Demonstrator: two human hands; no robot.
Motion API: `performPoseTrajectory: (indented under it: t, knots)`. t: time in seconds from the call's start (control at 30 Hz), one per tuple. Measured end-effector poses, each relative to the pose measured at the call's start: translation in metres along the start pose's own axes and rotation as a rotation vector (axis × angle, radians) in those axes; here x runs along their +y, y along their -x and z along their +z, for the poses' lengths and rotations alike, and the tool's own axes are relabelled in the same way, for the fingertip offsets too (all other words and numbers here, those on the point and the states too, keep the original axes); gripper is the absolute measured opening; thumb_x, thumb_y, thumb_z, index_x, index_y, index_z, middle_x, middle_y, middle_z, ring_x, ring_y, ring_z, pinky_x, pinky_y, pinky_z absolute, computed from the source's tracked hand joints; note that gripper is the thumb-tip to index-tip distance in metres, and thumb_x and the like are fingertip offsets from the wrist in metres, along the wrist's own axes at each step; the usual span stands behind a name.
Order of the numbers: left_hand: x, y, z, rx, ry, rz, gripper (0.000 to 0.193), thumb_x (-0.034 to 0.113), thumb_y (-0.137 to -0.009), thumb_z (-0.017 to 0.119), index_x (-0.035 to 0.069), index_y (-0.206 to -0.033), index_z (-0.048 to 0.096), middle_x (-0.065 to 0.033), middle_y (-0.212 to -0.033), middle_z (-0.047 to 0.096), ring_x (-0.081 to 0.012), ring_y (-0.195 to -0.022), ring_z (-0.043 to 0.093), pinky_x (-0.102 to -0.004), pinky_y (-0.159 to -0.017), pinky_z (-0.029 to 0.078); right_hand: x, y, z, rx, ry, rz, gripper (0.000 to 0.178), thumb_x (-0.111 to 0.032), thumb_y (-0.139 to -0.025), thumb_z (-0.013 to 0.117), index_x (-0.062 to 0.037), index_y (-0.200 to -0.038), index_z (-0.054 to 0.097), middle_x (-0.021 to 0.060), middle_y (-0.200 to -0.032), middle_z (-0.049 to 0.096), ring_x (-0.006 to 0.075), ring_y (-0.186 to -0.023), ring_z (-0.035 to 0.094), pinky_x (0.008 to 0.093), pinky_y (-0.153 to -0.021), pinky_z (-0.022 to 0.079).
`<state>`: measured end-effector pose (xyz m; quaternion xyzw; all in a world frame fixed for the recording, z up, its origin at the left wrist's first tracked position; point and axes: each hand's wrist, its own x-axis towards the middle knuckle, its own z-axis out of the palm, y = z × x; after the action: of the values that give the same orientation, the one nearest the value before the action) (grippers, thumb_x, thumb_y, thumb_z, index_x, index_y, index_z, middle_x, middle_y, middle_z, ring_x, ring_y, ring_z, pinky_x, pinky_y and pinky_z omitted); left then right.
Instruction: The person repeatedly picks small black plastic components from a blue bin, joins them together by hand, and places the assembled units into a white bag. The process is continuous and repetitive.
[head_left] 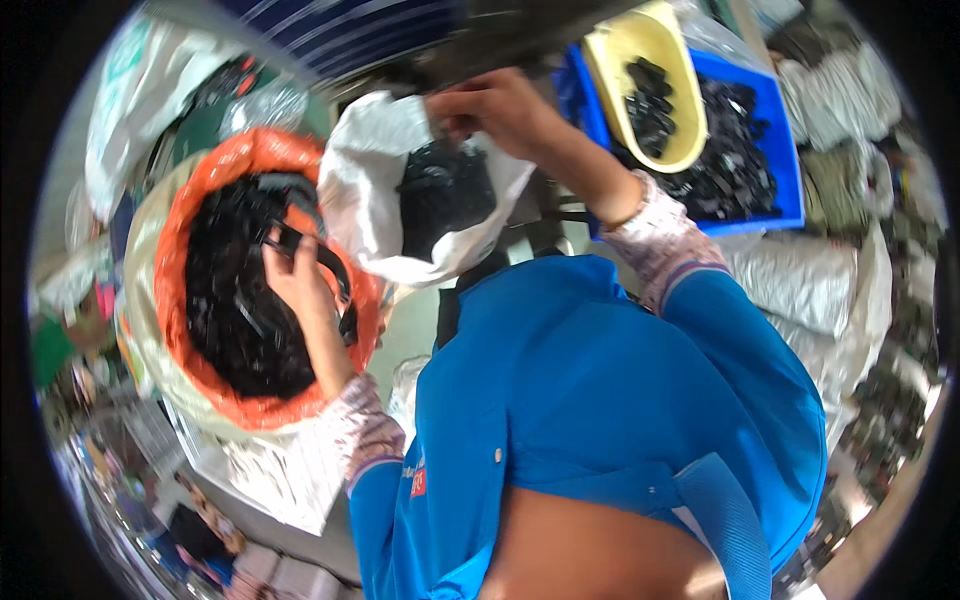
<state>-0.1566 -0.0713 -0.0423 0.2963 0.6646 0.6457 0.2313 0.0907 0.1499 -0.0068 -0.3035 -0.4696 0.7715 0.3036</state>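
Many black pieces in orange bag; blue bin likewise

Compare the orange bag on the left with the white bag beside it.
The orange bag's mouth looks wider than the white bag's. My left hand is over the orange bag, while my right hand is at the white bag's rim. Both bags are open, with dark contents.

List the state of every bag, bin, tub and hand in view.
Orange plastic bag: open, filled with black pieces
White sack: open, dark pieces inside
Blue bin: open, holding black pieces
Yellow tub: open, over the blue bin, some black pieces inside
Left hand: pinching a black piece
Right hand: at the white sack's rim, grip unclear
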Motion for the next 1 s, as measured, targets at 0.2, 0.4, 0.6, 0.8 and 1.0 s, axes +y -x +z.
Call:
performPoseTrajectory:
  t: [0.2, 0.4, 0.6, 0.8, 1.0]
  knots:
    - [0.004, 0.067, 0.093, -0.353, 0.509, -0.324, 0.031, -0.006, -0.085, 0.06, 0.0, -0.115, 0.054, -0.0129, -0.096, 0.063, -0.0226, -0.082, 0.061, -0.0377, -0.071, 0.055, 0.014, -0.002, 0.015, 0.041, -0.105, -0.119, 0.018, -0.014, -0.085, 0.072, 0.0005, -0.075, 0.067, 0.0064, -0.068, 0.064, 0.016, -0.06, 0.061, 0.0312, -0.056, 0.049]
    - [0.013, 0.083, 0.16, -0.479, 0.521, -0.549, 0.012, 0.002, -0.089, 0.064, 0.004, -0.099, 0.058, -0.0029, -0.079, 0.058, -0.0128, -0.065, 0.054, -0.0285, -0.056, 0.044, 0.034, 0.022, 0.002, 0.144, 0.653, -0.519, 0.02, -0.021, -0.088, 0.066, -0.0024, -0.094, 0.071, 0.0184, -0.076, 0.065, 0.0325, -0.067, 0.064, 0.0401, -0.064, 0.05]
    - [0.029, 0.119, 0.21, -0.51, 0.454, -0.631, 0.011, 0.003, -0.087, 0.068, 0.006, -0.094, 0.059, -0.0009, -0.072, 0.056, -0.0103, -0.056, 0.052, -0.0261, -0.048, 0.042, -0.024, 0.186, -0.125, 0.46, 0.91, -0.633, 0.02, -0.002, -0.081, 0.07, -0.0061, -0.1, 0.074, 0.0123, -0.085, 0.068, 0.0226, -0.074, 0.068, 0.0317, -0.067, 0.054]
    - [0.038, 0.154, 0.267, -0.664, 0.423, -0.603, 0.009, 0.004, -0.086, 0.069, 0.001, -0.091, 0.063, -0.0059, -0.07, 0.06, -0.0134, -0.055, 0.055, -0.0268, -0.05, 0.044, -0.028, 0.238, -0.301, 0.219, 1.589, -0.116, 0.033, -0.002, -0.079, 0.063, -0.0134, -0.109, 0.07, 0.0123, -0.1, 0.062, 0.0341, -0.089, 0.064, 0.0426, -0.074, 0.053]
    - [0.053, 0.177, 0.316, -0.81, 0.369, -0.708, 0.029, 0.011, -0.087, 0.069, -0.003, -0.112, 0.062, -0.0134, -0.092, 0.068, -0.0199, -0.072, 0.066, -0.0308, -0.063, 0.055, -0.026, 0.24, -0.314, 0.12, 1.567, -0.356, 0.035, 0.0, -0.077, 0.065, -0.0073, -0.112, 0.066, 0.0117, -0.104, 0.059, 0.0329, -0.084, 0.063, 0.0379, -0.072, 0.053]
